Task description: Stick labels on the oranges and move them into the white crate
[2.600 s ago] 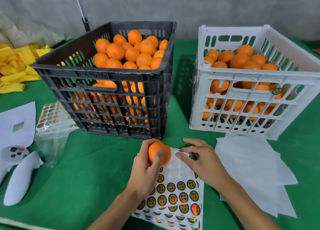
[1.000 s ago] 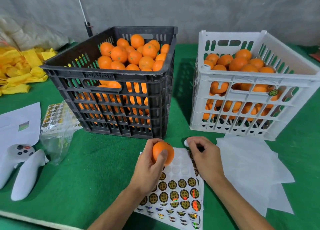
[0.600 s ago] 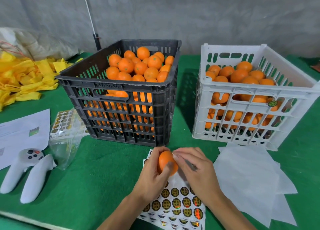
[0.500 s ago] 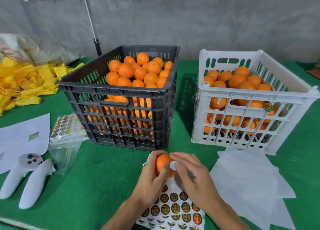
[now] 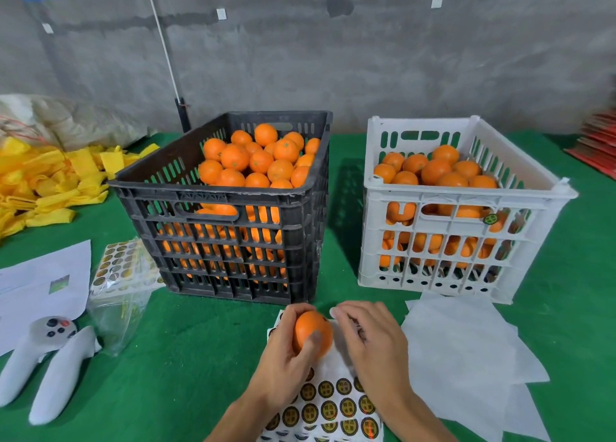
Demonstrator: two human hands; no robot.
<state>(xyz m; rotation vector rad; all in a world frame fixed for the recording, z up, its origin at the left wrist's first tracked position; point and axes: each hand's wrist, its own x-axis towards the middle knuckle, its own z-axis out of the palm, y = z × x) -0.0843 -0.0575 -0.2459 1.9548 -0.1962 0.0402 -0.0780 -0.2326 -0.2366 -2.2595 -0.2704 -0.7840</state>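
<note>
Round orange fruit (image 5: 311,331) gripped in left hand (image 5: 283,371), thumb over front, fingers curled behind, above sheet of round gold-and-black labels (image 5: 333,405) lying on green felt table (image 5: 186,348). Far left: heap of yellow foam nets (image 5: 40,181), white paper sheet (image 5: 43,281), white game-style controllers (image 5: 36,368), clear bag with spare label sheets (image 5: 123,275). Centre-left: black slatted plastic crate (image 5: 226,228), heaped with oranges. Right hand (image 5: 373,341) just beside the fruit, fingers loosely curled; pinching a label or empty, cannot tell. Right: white slatted plastic crate (image 5: 460,228), part-filled, well apart from held fruit; white tissue sheets (image 5: 466,351) in front. Fruit likely light, firm, slightly slick and dimpled; best cupped round the middle, label side clear. Sticker itself not visible on the peel.
</note>
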